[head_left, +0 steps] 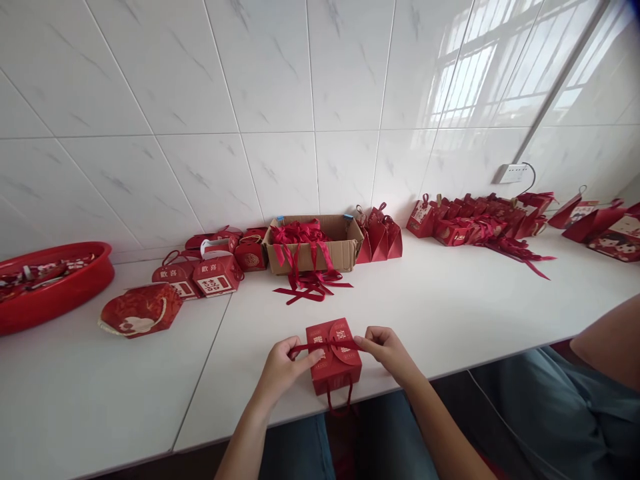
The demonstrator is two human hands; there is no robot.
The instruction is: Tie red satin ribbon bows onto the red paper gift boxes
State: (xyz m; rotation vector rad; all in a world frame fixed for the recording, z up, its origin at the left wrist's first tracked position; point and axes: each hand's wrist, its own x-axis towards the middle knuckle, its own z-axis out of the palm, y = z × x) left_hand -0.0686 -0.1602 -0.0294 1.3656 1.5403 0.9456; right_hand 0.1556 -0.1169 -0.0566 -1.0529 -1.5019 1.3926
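Note:
A red gift box [336,380] with gold lettering lies on the white table near its front edge. Across its top runs a dark red ribbon [327,345], crossed or knotted at the middle. My left hand [286,365] pinches the ribbon at the left, its thumb resting over the lid. At the right, my right hand [383,348] grips the other side of the ribbon between thumb and fingers. A red cord handle [341,403] hangs from the box's near side, over the table edge.
Behind the box, a cardboard carton [314,259] overflows with red ribbons [300,232]. Red gift boxes [217,273] stand to its left, beside a red basin [55,297]. More boxes [470,217] line the wall at right. Another person's leg [545,407] is at the right.

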